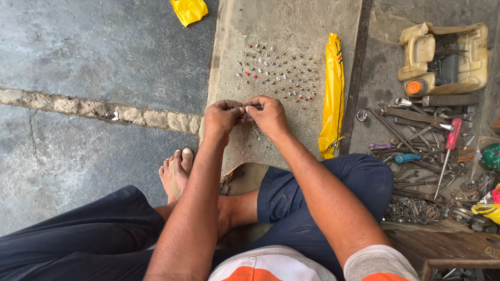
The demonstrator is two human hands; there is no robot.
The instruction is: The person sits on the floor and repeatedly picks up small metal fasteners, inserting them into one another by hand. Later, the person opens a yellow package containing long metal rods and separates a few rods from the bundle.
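We pinch 1 tiny metal part [246, 107] between our left hand [221, 118] and right hand [268, 115], both clenched on it; it looks light, stiff and slippery, best gripped at the ends, with similar parts [278, 70] laid just beyond.

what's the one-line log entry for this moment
hands: left and right pinch a small part together | ahead: rows of small parts | right: yellow bag, tools
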